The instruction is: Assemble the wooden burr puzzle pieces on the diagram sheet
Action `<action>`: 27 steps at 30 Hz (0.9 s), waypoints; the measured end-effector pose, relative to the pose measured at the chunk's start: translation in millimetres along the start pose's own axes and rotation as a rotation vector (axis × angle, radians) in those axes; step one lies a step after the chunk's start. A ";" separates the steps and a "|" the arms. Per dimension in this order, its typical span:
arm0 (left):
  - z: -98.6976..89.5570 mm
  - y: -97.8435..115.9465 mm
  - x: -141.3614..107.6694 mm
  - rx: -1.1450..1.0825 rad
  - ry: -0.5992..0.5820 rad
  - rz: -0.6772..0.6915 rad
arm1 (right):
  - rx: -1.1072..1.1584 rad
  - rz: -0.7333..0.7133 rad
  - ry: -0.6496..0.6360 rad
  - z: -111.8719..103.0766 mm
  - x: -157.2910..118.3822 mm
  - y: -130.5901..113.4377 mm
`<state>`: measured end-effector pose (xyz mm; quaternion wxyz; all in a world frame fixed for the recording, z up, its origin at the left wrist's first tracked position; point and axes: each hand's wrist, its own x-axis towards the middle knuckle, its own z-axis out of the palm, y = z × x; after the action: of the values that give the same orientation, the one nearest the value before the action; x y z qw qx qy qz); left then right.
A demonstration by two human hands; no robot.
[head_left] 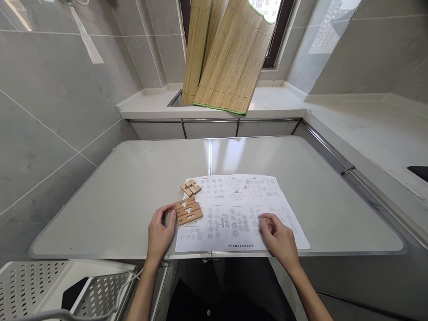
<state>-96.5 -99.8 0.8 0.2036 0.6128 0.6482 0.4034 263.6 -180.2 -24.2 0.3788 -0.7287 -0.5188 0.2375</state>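
Three slotted wooden slats (189,210) lie side by side, overlapping the left edge of a printed sheet of paper (230,246). At their left ends is my left hand (161,234), its thumb and fingertips closed on the end of a slat. Just beyond the slats sits a small group of notched wooden pieces (191,187), fitted or laid close together. On the right part of the sheet rests my right hand (279,240). Its fingers are curled, with thumb and index tips close together and nothing visible between them. Small diagrams cover the sheet.
A white folding table (133,178) with a centre seam carries all this. Behind it, a bamboo mat (230,62) leans over a counter (281,100) by the window. Perforated white baskets (30,281) and a cable (115,305) are at lower left.
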 end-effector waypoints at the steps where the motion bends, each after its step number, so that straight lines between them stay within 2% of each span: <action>1: 0.0 0.1 0.0 -0.004 0.001 0.003 | 0.000 0.001 0.001 -0.1 0.0 -0.5; 19: 3.3 -4.1 2.2 -0.063 0.020 0.080 | 0.049 -0.130 0.039 -1.1 3.8 8.6; 27: 3.6 -5.3 2.9 -0.055 0.021 0.070 | 0.061 -0.144 0.044 0.6 4.8 13.3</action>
<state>-97.6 -95.6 -4.8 0.1993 0.6250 0.6170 0.4346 272.4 -177.9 -35.0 0.4283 -0.6826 -0.5540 0.2090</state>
